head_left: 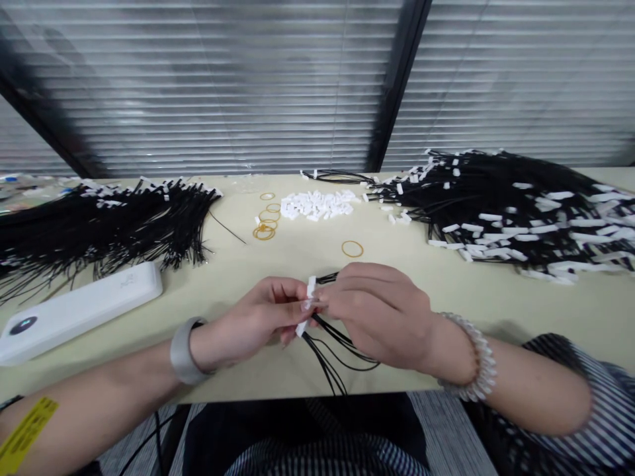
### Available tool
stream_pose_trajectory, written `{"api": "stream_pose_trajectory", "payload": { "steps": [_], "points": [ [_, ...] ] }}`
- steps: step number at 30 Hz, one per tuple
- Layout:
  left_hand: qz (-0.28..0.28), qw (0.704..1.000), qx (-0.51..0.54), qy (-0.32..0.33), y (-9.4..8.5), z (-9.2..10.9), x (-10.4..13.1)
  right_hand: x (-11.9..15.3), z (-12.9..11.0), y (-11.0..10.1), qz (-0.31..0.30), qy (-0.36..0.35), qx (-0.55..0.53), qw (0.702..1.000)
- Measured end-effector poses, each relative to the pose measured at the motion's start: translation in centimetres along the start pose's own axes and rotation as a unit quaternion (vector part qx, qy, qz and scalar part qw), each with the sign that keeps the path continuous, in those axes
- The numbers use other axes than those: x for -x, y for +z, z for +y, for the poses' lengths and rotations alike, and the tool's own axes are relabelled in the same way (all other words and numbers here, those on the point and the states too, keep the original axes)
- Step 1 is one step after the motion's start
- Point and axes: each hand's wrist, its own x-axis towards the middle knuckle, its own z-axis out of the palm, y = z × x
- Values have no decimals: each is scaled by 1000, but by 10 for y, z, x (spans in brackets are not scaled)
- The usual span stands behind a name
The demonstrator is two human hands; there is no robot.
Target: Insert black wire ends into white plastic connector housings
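Note:
A long white connector housing (301, 328) is pinched between the thumb and fingers of my left hand (260, 311), close to the table's front edge. Black wires (342, 340) run out of its right side, some trailing down toward the edge and some passing under my right hand (384, 317). The right fingertips are closed together against the middle of the housing, on a black wire at its entry. My fingers partly hide that spot. A yellow rubber band (352, 249) lies just beyond my right hand.
A pile of small white connectors (317, 205) lies at the back middle, beside several rubber bands (264, 231). At left are a heap of black wires (114, 225) and a white power bank (82, 311). Wires with white connectors (510, 211) cover the right. Behind stands a blinds-covered window (238, 86).

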Motion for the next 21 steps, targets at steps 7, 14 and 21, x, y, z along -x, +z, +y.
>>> {"api": "stream_pose_trajectory", "payload": {
  "steps": [7,14,21],
  "points": [
    [66,997,6,43,-2,4,0,-7,14,-17,4,20,35,999],
    [159,984,-33,79,-4,8,-1,-15,42,-52,-10,118,38,992],
    [179,976,4,123,-1,6,1,-15,13,-55,122,47,101,986]
  ]
}}
